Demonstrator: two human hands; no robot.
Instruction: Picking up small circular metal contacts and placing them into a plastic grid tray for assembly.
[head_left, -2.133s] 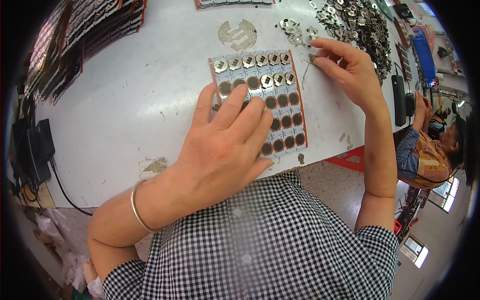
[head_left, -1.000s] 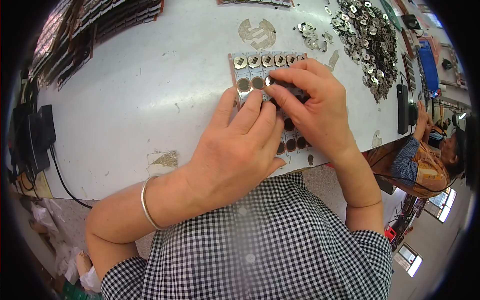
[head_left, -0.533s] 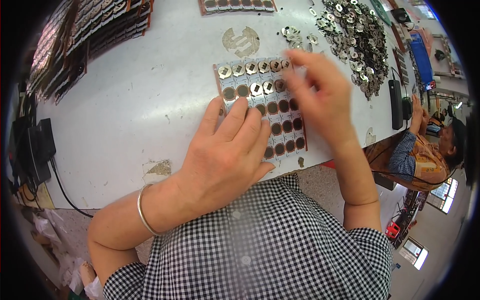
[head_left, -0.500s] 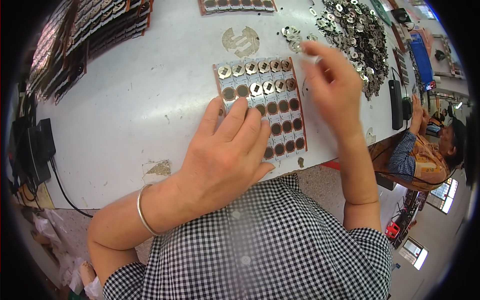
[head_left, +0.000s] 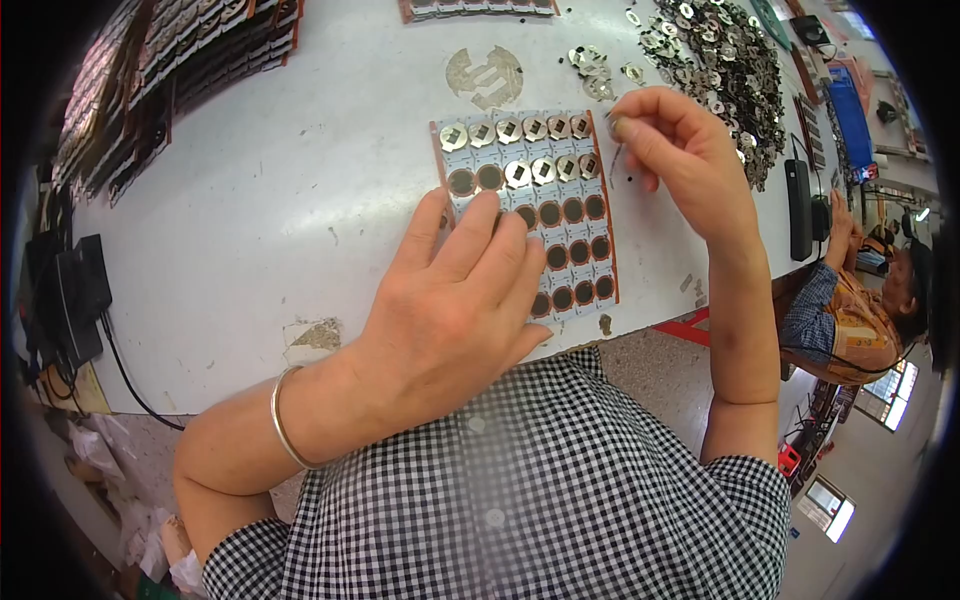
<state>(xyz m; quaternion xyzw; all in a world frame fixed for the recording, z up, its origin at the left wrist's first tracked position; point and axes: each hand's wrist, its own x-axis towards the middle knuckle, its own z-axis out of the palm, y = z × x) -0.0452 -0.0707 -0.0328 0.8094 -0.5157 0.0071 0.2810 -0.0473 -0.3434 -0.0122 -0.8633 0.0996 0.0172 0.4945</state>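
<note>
A circuit board panel [head_left: 609, 225] with orange-brown side edges lies on the table, covered in rows of round spots. Silver discs [head_left: 517, 173] with dark square centres sit on the far row and on the right part of the second row. Bare dark round pads [head_left: 550, 214] show elsewhere. My left hand [head_left: 445, 300] rests flat over the panel's near left part, fingers apart, hiding several pads. Beyond the panel's far right corner, my right hand [head_left: 695, 165] is closed in a pinch. What its fingertips hold is too small to make out.
A heap of loose silver pieces [head_left: 715, 75] covers the far right, with a few scattered pieces [head_left: 592, 68] beside it. Stacked panels [head_left: 215, 45] stand far left; another panel [head_left: 478, 10] lies at the back. A black power strip [head_left: 797, 210] and a co-worker [head_left: 850, 310] are at right.
My right hand, blurred by motion before, has shifted slightly right and now shows a clear pinch. My left hand stays in place on the panel.
</note>
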